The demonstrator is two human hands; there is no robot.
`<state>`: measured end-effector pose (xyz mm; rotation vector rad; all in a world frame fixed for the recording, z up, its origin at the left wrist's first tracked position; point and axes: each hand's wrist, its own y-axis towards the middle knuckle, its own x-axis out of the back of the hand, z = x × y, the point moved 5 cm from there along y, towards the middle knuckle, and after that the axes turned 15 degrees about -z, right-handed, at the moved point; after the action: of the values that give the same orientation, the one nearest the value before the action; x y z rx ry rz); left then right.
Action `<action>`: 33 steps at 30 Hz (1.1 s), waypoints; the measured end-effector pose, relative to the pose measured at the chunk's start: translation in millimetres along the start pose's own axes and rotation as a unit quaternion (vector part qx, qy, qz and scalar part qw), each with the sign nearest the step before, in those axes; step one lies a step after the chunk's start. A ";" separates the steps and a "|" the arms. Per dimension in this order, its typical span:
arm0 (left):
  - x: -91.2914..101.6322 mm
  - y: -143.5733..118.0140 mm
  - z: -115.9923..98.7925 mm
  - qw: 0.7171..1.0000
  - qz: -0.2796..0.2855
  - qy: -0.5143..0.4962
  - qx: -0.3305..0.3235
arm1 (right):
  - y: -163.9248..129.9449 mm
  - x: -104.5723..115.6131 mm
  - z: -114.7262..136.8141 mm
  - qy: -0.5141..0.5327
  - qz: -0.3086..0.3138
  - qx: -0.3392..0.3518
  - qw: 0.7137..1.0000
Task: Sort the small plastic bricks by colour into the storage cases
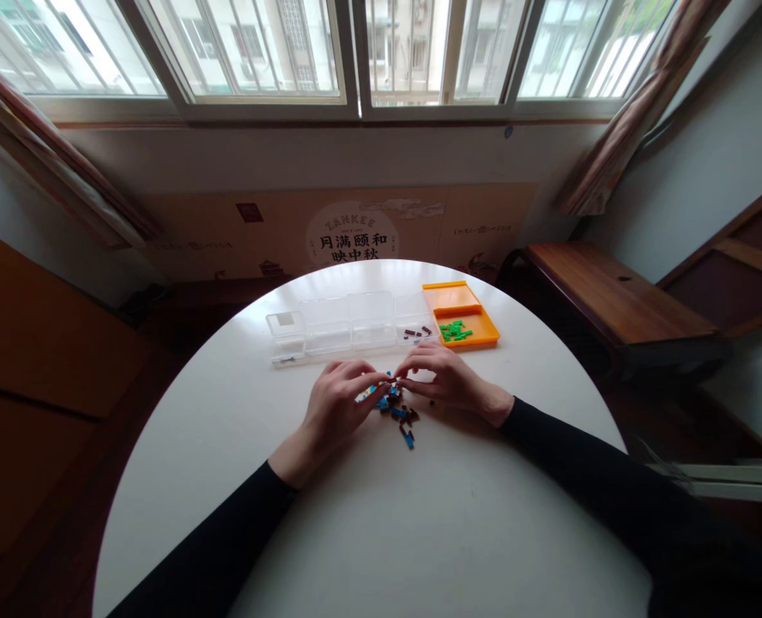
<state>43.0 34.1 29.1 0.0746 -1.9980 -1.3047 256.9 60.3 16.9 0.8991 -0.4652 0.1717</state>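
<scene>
Over a small pile of blue and dark brown building bricks (399, 414), my two hands meet at the fingertips. A small dark brown brick (391, 380) sits between them, pinched by the thumb and fingers of my left hand (337, 399) and of my right hand (450, 379). Part of the pile lies hidden behind my left fingers. Beyond the hands stands a transparent plastic box (327, 342) with its lids up, and a few dark brown bricks (418, 332) lie in its right compartment. Green bricks (456, 330) fill part of an orange box (489, 331) beside it.
Everything stands on a round white table (226, 463). A wooden bench (619, 292) is off to the right, and a printed board (226, 227) leans below the windows. Curtains (638, 129) hang at both sides.
</scene>
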 end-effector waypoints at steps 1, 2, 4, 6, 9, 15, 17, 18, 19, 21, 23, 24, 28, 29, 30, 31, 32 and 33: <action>-0.1 0.1 -0.4 1.000 0.000 0.000 -0.002 | 0.1 0.0 0.7 -0.002 0.001 0.001 1.000; -0.2 0.1 -0.7 1.000 0.001 0.000 -0.003 | 0.2 0.0 1.4 -0.005 0.001 0.001 1.000; -0.3 -0.2 -0.6 1.000 0.000 0.004 0.005 | 0.6 0.3 2.8 -0.013 -0.005 -0.001 1.000; -0.4 -0.7 -0.2 1.000 -0.001 0.008 0.017 | 1.5 1.2 3.3 -0.023 -0.020 -0.007 1.000; -0.6 -1.4 0.0 0.999 -0.001 0.006 0.031 | 3.3 4.9 -0.2 -0.055 -0.059 -0.018 0.997; -2.5 -1.5 -0.2 0.999 0.019 -0.002 0.039 | 5.6 24.9 -24.8 -0.182 -0.164 -0.073 0.967; -3.1 -1.4 -0.3 0.999 0.026 -0.005 0.038 | 5.6 31.6 -32.7 -0.228 -0.184 -0.085 0.952; -3.2 -1.3 -0.2 0.999 0.029 -0.006 0.039 | 5.3 34.2 -36.2 -0.249 -0.188 -0.092 0.946; -3.2 -1.2 -0.2 0.999 0.031 -0.007 0.040 | 5.0 36.2 -39.5 -0.265 -0.190 -0.100 0.940; -3.1 -0.8 -0.2 0.999 0.033 -0.007 0.040 | 3.9 38.3 -44.8 -0.283 -0.190 -0.119 0.933; -3.1 -0.5 -0.4 0.998 0.036 -0.009 0.041 | 3.0 38.2 -47.6 -0.283 -0.186 -0.133 0.931; -3.2 -0.4 -0.4 0.998 0.038 -0.010 0.042 | 2.7 37.5 -47.9 -0.278 -0.184 -0.136 0.933; -3.7 -0.9 0.2 0.997 0.047 -0.007 0.053 | 3.2 32.8 -41.3 -0.240 -0.177 -0.120 0.947; -3.7 -1.1 0.4 0.997 0.048 -0.007 0.056 | 3.5 30.9 -38.2 -0.225 -0.171 -0.110 0.953; -3.8 -1.3 0.6 0.997 0.049 -0.007 0.059 | 3.9 28.8 -34.8 -0.209 -0.162 -0.099 0.959; -3.9 -1.4 0.7 0.997 0.052 -0.007 0.062 | 4.1 26.4 -31.3 -0.193 -0.150 -0.087 0.966; -4.1 -1.5 0.7 0.996 0.055 -0.008 0.063 | 4.1 23.9 -27.6 -0.177 -0.135 -0.074 0.972; -4.4 -1.5 0.8 0.996 0.059 -0.008 0.065 | 4.0 21.4 -24.0 -0.162 -0.119 -0.061 0.978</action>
<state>45.2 35.8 25.3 0.0067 -2.0672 -1.1038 282.1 80.6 16.8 0.8567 -0.6580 -0.2247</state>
